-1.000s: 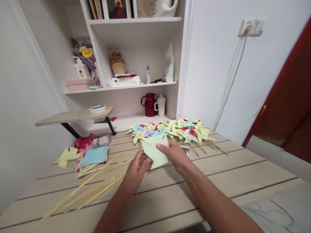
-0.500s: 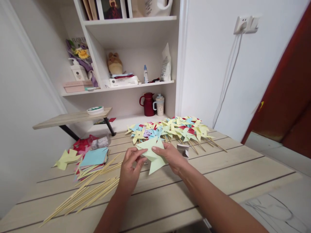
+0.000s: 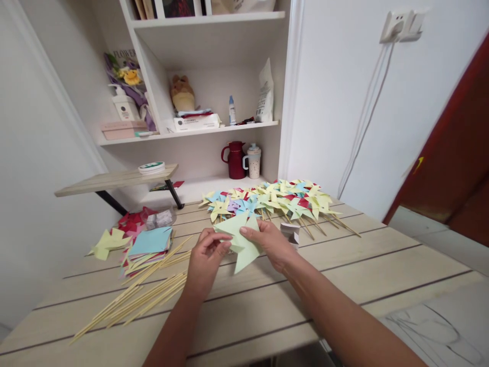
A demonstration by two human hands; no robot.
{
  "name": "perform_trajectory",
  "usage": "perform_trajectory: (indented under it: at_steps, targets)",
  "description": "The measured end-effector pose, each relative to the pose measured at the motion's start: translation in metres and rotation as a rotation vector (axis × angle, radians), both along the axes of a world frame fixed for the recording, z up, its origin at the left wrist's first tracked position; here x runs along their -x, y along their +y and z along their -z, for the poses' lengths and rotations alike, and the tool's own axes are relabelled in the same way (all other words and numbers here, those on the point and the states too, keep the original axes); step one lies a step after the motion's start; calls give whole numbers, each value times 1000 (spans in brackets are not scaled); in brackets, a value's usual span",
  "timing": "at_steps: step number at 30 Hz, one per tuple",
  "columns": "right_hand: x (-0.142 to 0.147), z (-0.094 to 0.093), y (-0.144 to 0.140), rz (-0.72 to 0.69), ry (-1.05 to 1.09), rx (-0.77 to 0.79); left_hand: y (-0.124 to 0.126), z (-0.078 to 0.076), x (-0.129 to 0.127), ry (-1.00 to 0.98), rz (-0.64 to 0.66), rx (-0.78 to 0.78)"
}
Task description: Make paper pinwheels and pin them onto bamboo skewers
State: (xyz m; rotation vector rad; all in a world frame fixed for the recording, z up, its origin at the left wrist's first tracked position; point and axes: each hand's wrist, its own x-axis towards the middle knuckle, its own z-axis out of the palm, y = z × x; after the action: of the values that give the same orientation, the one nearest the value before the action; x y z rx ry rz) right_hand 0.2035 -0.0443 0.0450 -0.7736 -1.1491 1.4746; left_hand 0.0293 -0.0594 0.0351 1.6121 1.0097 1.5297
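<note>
Two hands share a sheet (image 3: 247,251) above the table (image 3: 248,326), inside its near edge: right hand (image 3: 269,243) clamped on it, left hand (image 3: 206,255) now pinching its left side, flaps newly parted, apparently for folding; pinwheels (image 3: 269,200) crowd the far edge.

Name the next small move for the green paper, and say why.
Probably bend the paper inward at its left corner: the left hand's fingers are there, while the right hand, thumb on top, holds the opposite side.
</note>
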Motion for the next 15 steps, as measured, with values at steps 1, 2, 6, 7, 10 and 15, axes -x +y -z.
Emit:
perform_trajectory:
  at_steps: [1, 2, 6, 7, 10, 15]
  targets:
    - [0, 0, 0, -8, 1, -2, -1, -1, -1, 12, -3, -4]
    - [0, 0, 0, -16, 6, -2, -1, -1, -1, 20, -14, -10]
    - [-1, 3, 1, -37, 9, 0, -1, -1, -3, 26, -95, -18]
    - [-1, 4, 1, -33, 0, -4, -1, -1, -3, 22, -114, -17]
    - [-1, 7, 1, -26, -43, -39, -1, 0, -3, 0, -159, -14]
    - [1, 8, 1, -2, -151, -60, -1, 3, -3, -3, -259, -24]
